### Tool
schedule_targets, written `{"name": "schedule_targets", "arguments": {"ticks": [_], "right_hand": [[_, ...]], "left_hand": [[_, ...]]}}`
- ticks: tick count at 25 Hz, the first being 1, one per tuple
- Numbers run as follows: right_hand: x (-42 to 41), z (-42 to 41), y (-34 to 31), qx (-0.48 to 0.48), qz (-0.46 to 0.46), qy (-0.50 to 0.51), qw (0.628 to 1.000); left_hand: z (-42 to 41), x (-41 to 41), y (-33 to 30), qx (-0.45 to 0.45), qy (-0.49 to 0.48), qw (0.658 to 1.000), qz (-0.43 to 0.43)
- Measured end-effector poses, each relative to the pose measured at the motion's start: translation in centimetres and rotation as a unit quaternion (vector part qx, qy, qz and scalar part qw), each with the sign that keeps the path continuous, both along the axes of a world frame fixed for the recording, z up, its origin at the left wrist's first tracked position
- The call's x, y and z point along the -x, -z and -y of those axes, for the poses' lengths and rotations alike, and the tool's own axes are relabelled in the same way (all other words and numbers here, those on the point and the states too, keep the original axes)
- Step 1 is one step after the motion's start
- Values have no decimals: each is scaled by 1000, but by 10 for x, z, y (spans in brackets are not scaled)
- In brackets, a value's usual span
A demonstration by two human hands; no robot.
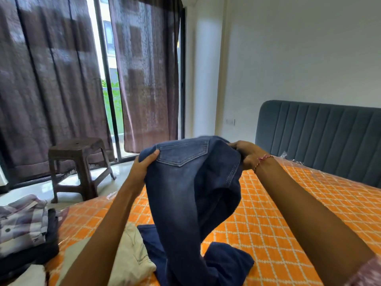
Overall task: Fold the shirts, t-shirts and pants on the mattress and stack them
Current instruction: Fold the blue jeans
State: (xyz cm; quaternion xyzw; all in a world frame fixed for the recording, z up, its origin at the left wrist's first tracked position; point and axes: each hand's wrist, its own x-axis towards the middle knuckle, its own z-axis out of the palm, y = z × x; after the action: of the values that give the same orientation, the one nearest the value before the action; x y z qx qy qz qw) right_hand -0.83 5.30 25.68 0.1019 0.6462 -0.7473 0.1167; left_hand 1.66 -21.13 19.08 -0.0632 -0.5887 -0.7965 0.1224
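Note:
I hold a pair of blue jeans up over the orange checked mattress. My left hand grips the waistband at its left end, beside a back pocket. My right hand grips the waistband's right end. The legs hang down and bunch on the mattress near a dark blue garment. A cream garment lies crumpled under my left forearm. At the left edge sits a stack of folded clothes with a plaid shirt on top.
A brown plastic stool stands on the floor beyond the mattress, before dark curtains and a glass door. A grey-blue padded headboard runs along the right. Plastic wrap covers the mattress edge near it.

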Motion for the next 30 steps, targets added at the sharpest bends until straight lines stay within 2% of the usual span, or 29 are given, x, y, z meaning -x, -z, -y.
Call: {"name": "schedule_targets", "arguments": {"ticks": [1, 2, 5, 7, 8, 9, 10, 11, 12, 13, 14, 16, 18, 19, 20, 22, 23, 25, 27, 28, 29, 30], "right_hand": [[1, -2, 8, -41, 13, -22, 999], [2, -2, 17, -33, 21, -37, 999], [-10, 10, 41, 129, -31, -76, 988], [-23, 10, 59, 139, -115, -92, 979], [-25, 9, 69, 99, -146, -114, 978], [-25, 12, 82, 1, -190, -157, 969], [-28, 19, 92, -147, -241, -195, 939], [-27, 27, 105, -316, -290, -188, 884], [-26, 36, 115, -449, -329, -137, 819], [-23, 40, 123, -516, -368, -65, 771], [-24, 42, 122, -531, -398, 12, 748], [-21, 32, 111, -506, -389, 107, 762], [-12, 21, 92, -470, -300, 136, 819], [-8, 17, 85, -416, -261, 142, 859], [-6, 18, 82, -333, -234, 147, 901], [-13, 26, 89, -88, -139, 122, 979], [-18, 29, 98, 5, -79, 80, 994], [-23, 33, 115, 108, -40, 5, 993], [-16, 33, 112, 224, -101, 14, 969], [-11, 31, 100, 249, -117, 10, 961], [-9, 30, 85, 207, -112, -5, 972], [-9, 28, 71, 119, -90, -7, 989]], "left_hand": [[3, 2, -3, 42, -13, 999, 2], [3, 2, -6, 66, -9, 998, 7], [-5, 1, -9, 43, 10, 998, 37], [-3, 1, -7, 16, -7, 998, 60], [0, 1, -6, 3, -15, 997, 70], [3, 2, -4, -19, -17, 997, 72], [5, 0, -5, -37, -13, 996, 79], [4, 0, -8, -48, -2, 995, 87], [2, -2, -11, -49, 12, 994, 93], [2, -2, -14, -34, 11, 995, 94], [3, -2, -17, -9, -7, 996, 89], [17, 3, -22, 41, -75, 993, 85], [35, 4, -24, 54, -124, 983, 121], [39, 3, -24, 46, -124, 981, 144], [39, 1, -23, 25, -107, 980, 164], [30, -4, -23, -24, -77, 984, 161], [27, -5, -27, -36, -65, 988, 135], [22, -4, -42, -32, -33, 996, 73], [18, 1, -54, 13, -24, 999, 43], [17, 5, -57, 34, -36, 998, 47], [16, 9, -58, 49, -56, 995, 63], [16, 11, -58, 51, -72, 993, 83]]}}
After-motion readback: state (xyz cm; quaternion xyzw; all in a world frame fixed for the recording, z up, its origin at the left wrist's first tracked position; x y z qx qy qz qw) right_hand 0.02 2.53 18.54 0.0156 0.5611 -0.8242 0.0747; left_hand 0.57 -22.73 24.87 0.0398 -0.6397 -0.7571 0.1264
